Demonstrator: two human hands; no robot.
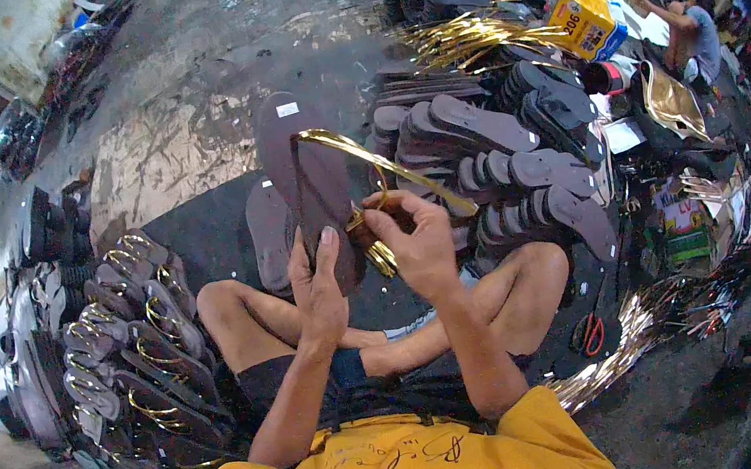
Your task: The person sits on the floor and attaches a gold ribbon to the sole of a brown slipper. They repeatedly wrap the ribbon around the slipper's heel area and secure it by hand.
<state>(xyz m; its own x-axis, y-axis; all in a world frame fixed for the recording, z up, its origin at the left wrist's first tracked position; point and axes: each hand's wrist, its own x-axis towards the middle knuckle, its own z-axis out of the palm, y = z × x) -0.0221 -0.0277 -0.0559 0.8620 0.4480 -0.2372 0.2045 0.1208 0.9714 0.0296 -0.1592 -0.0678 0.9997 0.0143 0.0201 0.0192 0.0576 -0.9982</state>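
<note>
My left hand (pixel 319 289) grips a dark brown sandal sole (pixel 311 161) upright by its lower end, thumb on the near face. A small white sticker is near the sole's top. A shiny gold strap (pixel 361 148) runs from the sole's upper part and arcs down to the right. Beside the sole's right edge, my right hand (pixel 417 240) pinches gold strap material between thumb and fingers; the exact part held is partly hidden. More gold ends (pixel 381 259) show below that hand. Another brown sole (pixel 269 233) lies on the dark mat to the left.
Sandals with gold straps (pixel 134 343) are stacked at my left. Rows of bare soles (pixel 486 126) lie to the right, with loose gold strips (pixel 463 39) and a yellow box (pixel 584 17) beyond. Red-handled scissors (pixel 593 335) lie by my right knee. Another person (pixel 701 40) sits far right.
</note>
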